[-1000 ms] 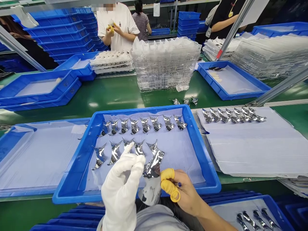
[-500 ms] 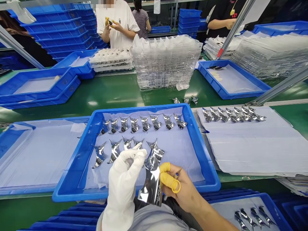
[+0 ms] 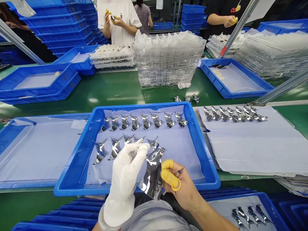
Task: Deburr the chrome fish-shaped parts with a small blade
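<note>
My left hand (image 3: pixel 126 179), in a white glove, is closed in a pinch on the upper end of a shiny curved chrome part (image 3: pixel 152 175). Pale lettering shows near the part's lower right. My right hand (image 3: pixel 179 184) wears yellow finger cots; its fingers are curled against the part's right edge. A slender item with a blue end pokes out between those fingers, its kind unclear. Just beneath both hands lies a blue tray (image 3: pixel 208 154) lined with white sheet. Two rows of similar chrome parts (image 3: pixel 135 122) rest in it, some partly covered by my glove.
White sheets (image 3: pixel 250 147) on the right carry a row of chrome parts (image 3: pixel 231 114). Another lined tray (image 3: pixel 43 150) is at left. Below right, a tray (image 3: pixel 262 197) bears more parts. Stacked clear trays (image 3: pixel 168 64) stand behind, with co-workers beyond. A metal post (image 3: pixel 237 29) slants at right.
The chrome part in my hands has tilted, and lettering on its face has come into view. Both hands stay on it. At the back right, a co-worker's hand has shifted.
</note>
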Tool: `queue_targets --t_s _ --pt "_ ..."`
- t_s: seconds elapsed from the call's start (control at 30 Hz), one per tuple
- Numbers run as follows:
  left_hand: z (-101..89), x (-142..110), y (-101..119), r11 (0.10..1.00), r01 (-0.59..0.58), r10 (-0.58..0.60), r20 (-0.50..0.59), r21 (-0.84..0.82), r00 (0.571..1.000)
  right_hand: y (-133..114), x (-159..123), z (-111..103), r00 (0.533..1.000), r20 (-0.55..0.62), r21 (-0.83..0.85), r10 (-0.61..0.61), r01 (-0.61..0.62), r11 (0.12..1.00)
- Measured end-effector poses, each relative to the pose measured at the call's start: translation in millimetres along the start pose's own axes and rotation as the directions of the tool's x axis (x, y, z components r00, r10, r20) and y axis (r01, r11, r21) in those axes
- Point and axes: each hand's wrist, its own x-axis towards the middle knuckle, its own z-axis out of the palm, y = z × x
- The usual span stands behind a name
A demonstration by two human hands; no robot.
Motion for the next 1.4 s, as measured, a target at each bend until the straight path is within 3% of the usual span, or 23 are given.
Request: queue_targets --t_s 0.17,0.33,0.7,0.9,1.07,1.2,1.4 --pt "1.4 0.3 2.0 0.994 0.086 -0.083 0.049 -0.068 0.995 -3.0 -2.0 3.0 0.996 0.021 -0.068 -0.09 0.091 0.994" --pt "2.2 0.7 4.4 0.995 0.073 -0.065 0.11 -0.071 0.992 -6.3 -1.9 7.4 0.995 0.004 -0.065 -0.1 0.1 0.993" --pt "7.6 2.2 -0.1 0.966 0.191 -0.159 0.182 -0.177 0.971 -5.0 -5.0 6.0 0.996 0.015 -0.004 -0.088 0.088 0.996" --pt "6.6 2.0 -6.6 0.986 0.045 -0.032 0.083 -0.162 0.996 -5.9 -0.5 1.3 0.993 -0.008 -0.142 -0.118 0.116 0.983" --pt "2.4 1.5 -11.6 0.99 -0.1 0.105 0.043 -0.103 0.994 -13.5 3.5 1.3 0.999 -0.024 -0.141 0.036 -0.039 0.989" --pt "0.1 3.2 -6.8 0.99 -0.022 0.032 0.065 -0.139 0.997 -15.4 -0.1 0.7 0.985 0.041 -0.087 0.165 -0.161 0.983" --pt "3.0 3.5 4.3 0.978 0.084 -0.065 0.102 -0.19 0.993 -12.5 -3.2 -4.4 0.989 0.121 -0.103 0.085 -0.073 0.992"
